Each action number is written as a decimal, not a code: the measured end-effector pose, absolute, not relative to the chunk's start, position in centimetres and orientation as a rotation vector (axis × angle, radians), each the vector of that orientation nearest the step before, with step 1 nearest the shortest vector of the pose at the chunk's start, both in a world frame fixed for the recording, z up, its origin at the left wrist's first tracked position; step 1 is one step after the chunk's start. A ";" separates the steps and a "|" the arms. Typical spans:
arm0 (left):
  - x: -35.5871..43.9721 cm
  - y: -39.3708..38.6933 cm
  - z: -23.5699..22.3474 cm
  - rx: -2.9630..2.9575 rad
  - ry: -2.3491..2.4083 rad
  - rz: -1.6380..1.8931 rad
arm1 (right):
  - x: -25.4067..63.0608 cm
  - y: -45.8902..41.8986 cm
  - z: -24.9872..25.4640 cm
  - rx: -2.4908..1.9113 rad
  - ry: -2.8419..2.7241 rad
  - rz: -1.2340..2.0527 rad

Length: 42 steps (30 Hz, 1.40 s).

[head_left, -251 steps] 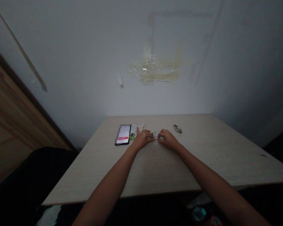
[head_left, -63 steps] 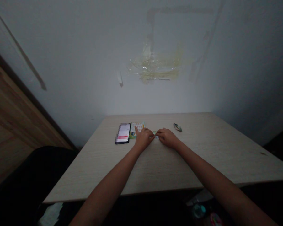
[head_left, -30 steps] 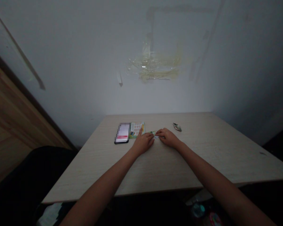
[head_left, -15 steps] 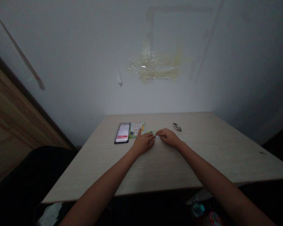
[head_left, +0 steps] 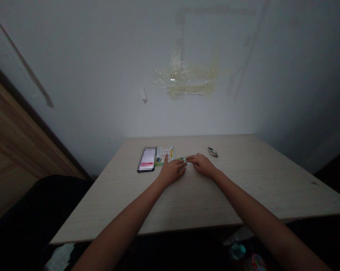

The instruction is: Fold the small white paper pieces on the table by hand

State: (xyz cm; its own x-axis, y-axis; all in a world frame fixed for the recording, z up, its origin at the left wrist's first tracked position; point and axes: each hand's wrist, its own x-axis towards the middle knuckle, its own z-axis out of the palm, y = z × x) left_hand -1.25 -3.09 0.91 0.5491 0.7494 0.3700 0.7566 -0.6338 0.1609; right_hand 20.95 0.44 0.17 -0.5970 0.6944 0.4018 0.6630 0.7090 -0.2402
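Observation:
Both my hands rest at the far part of the pale wood-grain table [head_left: 215, 195], almost meeting. A small green-and-white strip of folded paper [head_left: 183, 159] lies between them. My left hand [head_left: 172, 171] pinches its left end, with the index finger reaching up onto a printed leaflet [head_left: 164, 154]. My right hand [head_left: 202, 165] holds the strip's right end, and its fingers hide part of it. To the left of the leaflet lies a black smartphone [head_left: 146, 160] with a lit, pixelated screen. The strip's exact folds are too small to tell.
A small folded foil wrapper [head_left: 213, 152] lies to the right of my right hand. A white wall with tape residue [head_left: 187, 79] rises behind the table. A wooden panel [head_left: 14, 143] stands at left, dark cloth [head_left: 37, 210] lies below it, and assorted items sit under the table's front edge.
Over the earlier frames the strip has shifted slightly left and looks more extended between my hands. The hands stay close together. The phone, leaflet and wrapper have not moved on the table.

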 end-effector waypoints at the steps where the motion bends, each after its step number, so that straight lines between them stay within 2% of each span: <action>1: -1.3 -3.1 0.9 -2.752 -1.335 -0.646 | 20.9 0.4 0.2 -1.031 -2.460 0.085; 19: -1.5 -2.9 0.2 -2.773 -1.363 -0.715 | 20.8 0.7 0.4 -0.957 -2.529 0.113; 42: -1.5 -3.8 1.6 -2.769 -1.273 -0.550 | 21.2 1.0 0.0 -0.958 -2.491 0.152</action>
